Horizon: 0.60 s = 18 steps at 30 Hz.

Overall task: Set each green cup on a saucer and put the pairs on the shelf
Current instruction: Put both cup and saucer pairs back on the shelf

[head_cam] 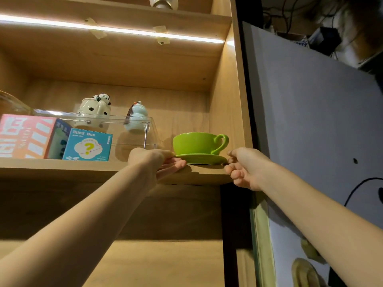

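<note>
Shelf holds "Blind Box" carton near green cup.

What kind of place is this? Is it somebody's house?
Probably a room in a home, at a wooden display shelf lit by a light strip. It holds keepsakes: a panda teapot, a blind box and a green cup on its saucer.

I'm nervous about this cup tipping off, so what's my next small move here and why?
Probably slide the saucer further back. It sits near the shelf front edge, green cup upright on it, with left hand and right hand at its rim.
</note>
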Each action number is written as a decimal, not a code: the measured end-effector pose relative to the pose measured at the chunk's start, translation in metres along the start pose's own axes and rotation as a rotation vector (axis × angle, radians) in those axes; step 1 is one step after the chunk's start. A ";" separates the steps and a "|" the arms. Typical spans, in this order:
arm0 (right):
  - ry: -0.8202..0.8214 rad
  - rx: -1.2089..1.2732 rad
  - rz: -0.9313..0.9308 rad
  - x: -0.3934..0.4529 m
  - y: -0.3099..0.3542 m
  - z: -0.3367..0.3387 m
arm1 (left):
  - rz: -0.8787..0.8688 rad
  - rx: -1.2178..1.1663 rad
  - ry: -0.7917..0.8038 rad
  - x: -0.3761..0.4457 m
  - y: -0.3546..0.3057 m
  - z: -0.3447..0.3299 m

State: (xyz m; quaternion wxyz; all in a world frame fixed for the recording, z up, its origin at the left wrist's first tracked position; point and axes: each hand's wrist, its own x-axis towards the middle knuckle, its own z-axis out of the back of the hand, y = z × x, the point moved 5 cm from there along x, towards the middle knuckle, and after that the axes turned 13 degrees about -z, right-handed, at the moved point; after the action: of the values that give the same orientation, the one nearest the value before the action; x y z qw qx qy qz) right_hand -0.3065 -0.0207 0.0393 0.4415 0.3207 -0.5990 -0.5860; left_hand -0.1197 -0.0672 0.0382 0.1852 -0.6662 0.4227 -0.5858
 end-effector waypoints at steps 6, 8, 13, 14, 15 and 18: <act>0.134 0.020 -0.073 0.007 -0.001 -0.004 | -0.061 0.091 0.045 0.003 0.006 -0.003; 0.170 0.020 -0.094 0.008 0.000 -0.004 | -0.068 0.153 0.063 0.005 0.006 -0.004; 0.200 -0.001 -0.116 0.008 0.002 -0.003 | -0.083 0.277 0.113 0.007 0.006 -0.007; 0.205 0.011 -0.120 0.007 0.002 -0.003 | -0.084 0.292 0.124 0.006 0.006 -0.007; 0.216 0.027 -0.122 0.006 0.001 -0.003 | -0.079 0.311 0.134 0.005 0.005 -0.007; 0.265 0.068 -0.099 0.001 -0.002 -0.005 | -0.031 0.327 0.220 0.000 0.004 -0.002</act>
State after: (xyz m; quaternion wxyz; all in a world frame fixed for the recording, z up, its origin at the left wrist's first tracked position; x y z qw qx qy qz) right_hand -0.3026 -0.0243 0.0376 0.4764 0.4391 -0.5382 -0.5390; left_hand -0.1232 -0.0691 0.0357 0.2344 -0.5656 0.3295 -0.7188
